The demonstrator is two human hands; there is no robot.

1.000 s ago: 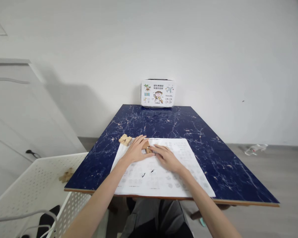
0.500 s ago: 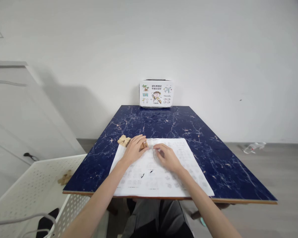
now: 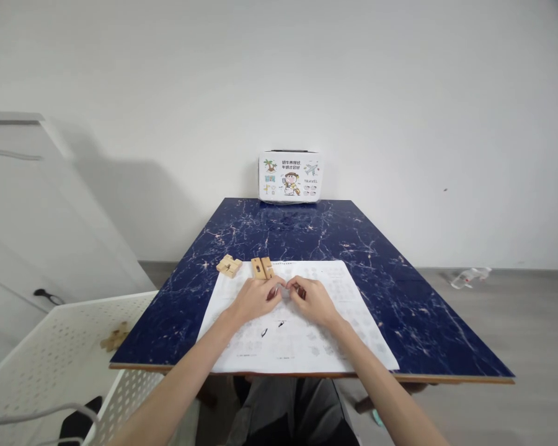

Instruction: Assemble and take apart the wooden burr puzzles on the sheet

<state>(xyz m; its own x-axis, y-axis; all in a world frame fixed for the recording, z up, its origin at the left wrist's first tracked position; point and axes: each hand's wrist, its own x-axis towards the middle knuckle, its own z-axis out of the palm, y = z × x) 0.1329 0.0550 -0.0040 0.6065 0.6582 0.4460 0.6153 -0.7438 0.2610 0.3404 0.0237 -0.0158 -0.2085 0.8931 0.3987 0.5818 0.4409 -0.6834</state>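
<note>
My left hand [image 3: 256,300] and my right hand [image 3: 312,301] rest close together on a white printed sheet [image 3: 302,334] on the dark blue marble-patterned table [image 3: 390,291]. Both have fingers curled, fingertips nearly meeting, and I see nothing held in either. Just beyond my left fingertips two wooden blocks [image 3: 263,268] lie side by side at the sheet's far edge, apart from the hand. Another wooden piece [image 3: 229,266] sits on the table left of them.
A white box with cartoon travel pictures [image 3: 290,176] stands at the table's far edge against the wall. A white perforated bin [image 3: 41,353] holding a wooden piece [image 3: 113,339] stands at the left. A clear plastic bottle [image 3: 470,276] lies on the floor at the right.
My hands have drawn back toward me along the sheet. The wooden blocks that my left hand covered and touched now lie free beyond my fingertips.
</note>
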